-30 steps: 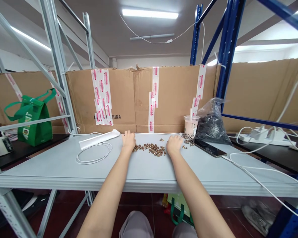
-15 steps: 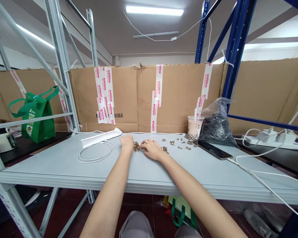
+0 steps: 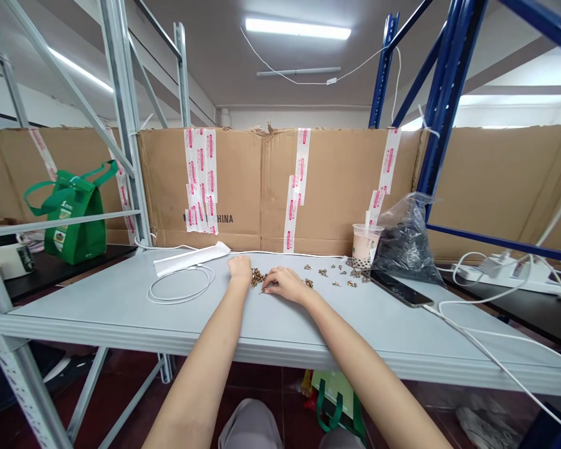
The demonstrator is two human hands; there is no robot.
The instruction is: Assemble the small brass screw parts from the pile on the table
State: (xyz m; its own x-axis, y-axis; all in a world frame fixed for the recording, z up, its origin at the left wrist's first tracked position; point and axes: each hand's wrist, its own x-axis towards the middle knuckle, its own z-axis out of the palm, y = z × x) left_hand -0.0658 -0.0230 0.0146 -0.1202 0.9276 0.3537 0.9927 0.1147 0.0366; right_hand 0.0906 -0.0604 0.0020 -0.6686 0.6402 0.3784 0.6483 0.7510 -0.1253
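My left hand [image 3: 240, 267] rests on the grey tabletop, fingers curled into a fist; what it holds, if anything, is hidden. Just right of it lies a small pile of brass-coloured metal pieces [image 3: 257, 277] that look like screws. At the pile's near right edge, my right hand [image 3: 284, 284] is bent low over the table, fingertips pinched at a small brass-coloured screw-like piece [image 3: 262, 291]. More such pieces peek out behind the right hand. Further right, loose metal pieces [image 3: 324, 272] lie scattered in small groups; they are too small to make out exactly.
Left of my hands lie a white paper strip [image 3: 191, 259] and a coiled white cable [image 3: 161, 299]. To the right stand a drink cup [image 3: 365, 246], a plastic bag of dark contents [image 3: 406, 246] and a phone [image 3: 399, 288] on a cable. Cardboard [image 3: 243, 187] closes the back.
My right hand's fingers have drawn in from the pile and closed at its near edge. The left fist stays in place. The view has tilted slightly upward.
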